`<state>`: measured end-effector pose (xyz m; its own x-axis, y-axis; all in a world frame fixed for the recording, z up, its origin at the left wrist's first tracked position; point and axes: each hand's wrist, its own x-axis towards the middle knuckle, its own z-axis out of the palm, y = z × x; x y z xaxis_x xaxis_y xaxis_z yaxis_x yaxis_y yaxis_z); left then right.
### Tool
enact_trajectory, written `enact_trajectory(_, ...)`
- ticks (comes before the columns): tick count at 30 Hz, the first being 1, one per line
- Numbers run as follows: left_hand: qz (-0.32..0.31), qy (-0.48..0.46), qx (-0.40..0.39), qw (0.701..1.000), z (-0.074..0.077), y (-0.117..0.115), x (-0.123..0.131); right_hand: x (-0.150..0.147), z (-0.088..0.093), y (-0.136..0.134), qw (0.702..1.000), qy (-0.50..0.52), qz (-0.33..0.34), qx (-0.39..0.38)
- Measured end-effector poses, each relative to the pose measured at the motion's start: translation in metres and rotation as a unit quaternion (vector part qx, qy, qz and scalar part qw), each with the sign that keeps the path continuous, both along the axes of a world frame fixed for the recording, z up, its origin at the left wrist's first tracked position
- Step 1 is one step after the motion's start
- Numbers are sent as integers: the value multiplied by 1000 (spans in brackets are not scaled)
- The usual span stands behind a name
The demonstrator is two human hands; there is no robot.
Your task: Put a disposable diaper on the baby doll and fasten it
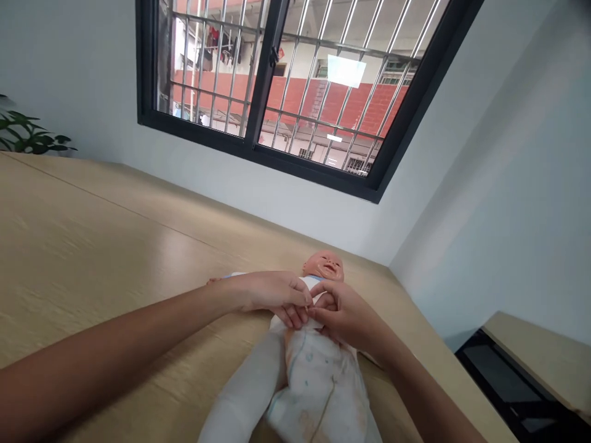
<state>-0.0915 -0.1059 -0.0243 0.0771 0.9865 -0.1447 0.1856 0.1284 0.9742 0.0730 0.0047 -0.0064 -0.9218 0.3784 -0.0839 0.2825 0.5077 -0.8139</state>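
Pale wood worktop [115, 246] stretching out under a white wall [258, 212], and up top a dark-framed, barred window [258, 80] looking out on a red-tiled building [318, 101]. Leafy plant [28, 135] peeking in at the upper left! Now to the action, bottom centre of the frame: a baby doll [314, 369] lies on its back on the worktop, head [324, 267] toward the window, legs running off the bottom edge. It's wearing a white diaper [318, 387] with faint teal markings, and a white top [307, 284] with a blue edge sits across its chest. Both hands are right there on the doll's middle! Left hand [277, 298] comes in from the left, its grip closed, fingers curled together at the top's lower edge. Right hand [341, 314] reaches in from the lower right, grip closed too, fingertips [314, 312] pressed in at that same spot, right up against the left hand. Is cloth pinched in there? Can't tell from here! Over at the lower right, a second tan desk [530, 351] sits above a dark panel [503, 381].
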Motion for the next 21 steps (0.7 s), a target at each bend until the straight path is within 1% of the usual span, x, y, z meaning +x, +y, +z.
enact_trajectory(2,-13,96,49,994,2,-4,-2,3,6,3,1000,-18,1,-2)
enact_trajectory(5,-10,267,89,960,1,-7,0,6,13,6,999,-18,9,30)
enact_trajectory(6,-6,302,90,949,-1,-7,1,6,13,7,999,-18,10,46)
enact_trajectory(8,0,343,86,936,-4,-7,3,5,11,6,997,-17,13,75)
enact_trajectory(11,-20,353,76,932,-4,-7,-1,2,6,9,991,-46,16,123)
enact_trajectory(14,-69,348,79,931,7,-12,-14,3,8,20,986,-74,30,150)
enact_trajectory(16,-82,355,91,927,16,-18,-23,8,15,30,990,-33,24,134)
enact_trajectory(18,-68,355,91,928,21,-26,-28,20,23,40,993,41,-17,114)
enact_trajectory(19,-61,347,78,932,20,-30,-29,28,25,43,991,65,-45,111)
enact_trajectory(20,-57,333,56,939,18,-34,-29,38,25,46,989,68,-70,114)
enact_trajectory(21,-57,317,30,946,14,-37,-28,48,23,47,990,44,-79,111)
